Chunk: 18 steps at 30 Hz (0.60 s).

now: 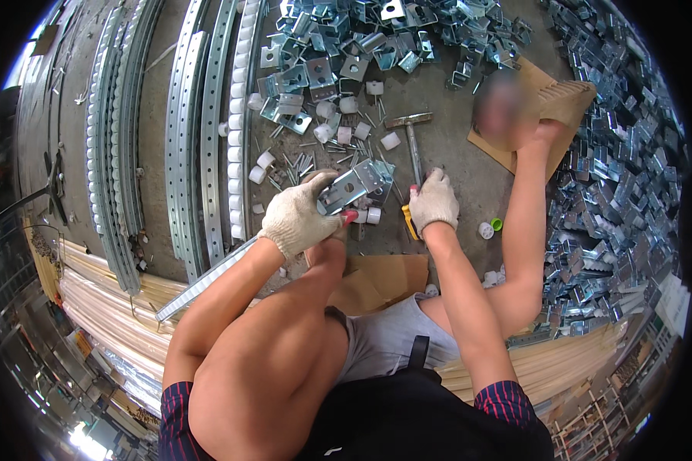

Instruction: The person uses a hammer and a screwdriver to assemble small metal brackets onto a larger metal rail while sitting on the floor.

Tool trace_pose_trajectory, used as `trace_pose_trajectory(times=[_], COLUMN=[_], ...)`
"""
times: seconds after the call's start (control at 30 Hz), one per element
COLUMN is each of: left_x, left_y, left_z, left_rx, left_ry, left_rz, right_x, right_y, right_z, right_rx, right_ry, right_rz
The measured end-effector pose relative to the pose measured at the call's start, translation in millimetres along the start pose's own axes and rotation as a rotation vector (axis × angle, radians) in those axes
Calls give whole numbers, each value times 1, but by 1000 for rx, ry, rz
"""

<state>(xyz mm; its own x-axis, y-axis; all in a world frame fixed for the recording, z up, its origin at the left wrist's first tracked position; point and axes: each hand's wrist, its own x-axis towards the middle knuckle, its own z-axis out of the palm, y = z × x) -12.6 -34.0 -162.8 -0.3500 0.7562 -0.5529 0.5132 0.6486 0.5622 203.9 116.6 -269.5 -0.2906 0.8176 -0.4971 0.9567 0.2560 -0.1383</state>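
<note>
My left hand [304,211], in an off-white knit glove, is closed on a shiny metal bracket [351,187] with a hole in its face. A slim metal rail [204,286] runs from the lower left up to this hand; whether it joins the bracket is hidden. White rollers [373,215] lie just below the bracket. My right hand [434,203], gloved alike, is wrapped round the handle of a hammer [414,150]. The hammer's head points away from me, resting at or just above the floor, and its yellow grip shows beside the glove.
Loose nails or pins [300,165] and white rollers [324,133] litter the floor ahead. Bent metal brackets [319,73] are heaped beyond, with a larger pile [615,177] at right. Perforated rails [184,154] lie at left. My right foot rests on cardboard [569,96]; more cardboard [384,280] lies between my legs.
</note>
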Motion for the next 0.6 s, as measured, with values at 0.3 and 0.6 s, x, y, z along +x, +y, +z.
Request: trace_pose_trajectory(times=[0.3,0.6], left_x=[22,13], left_y=[-24,-23], left_z=[-4,-5], left_rx=[-9,12], left_ry=[154,132], left_rz=[-20,-9], right_x=[-46,-85], right_y=[28,30], right_z=[-42,-102], right_rx=[780,1339], right_ry=[-161,-226], right_rz=[-45,-166])
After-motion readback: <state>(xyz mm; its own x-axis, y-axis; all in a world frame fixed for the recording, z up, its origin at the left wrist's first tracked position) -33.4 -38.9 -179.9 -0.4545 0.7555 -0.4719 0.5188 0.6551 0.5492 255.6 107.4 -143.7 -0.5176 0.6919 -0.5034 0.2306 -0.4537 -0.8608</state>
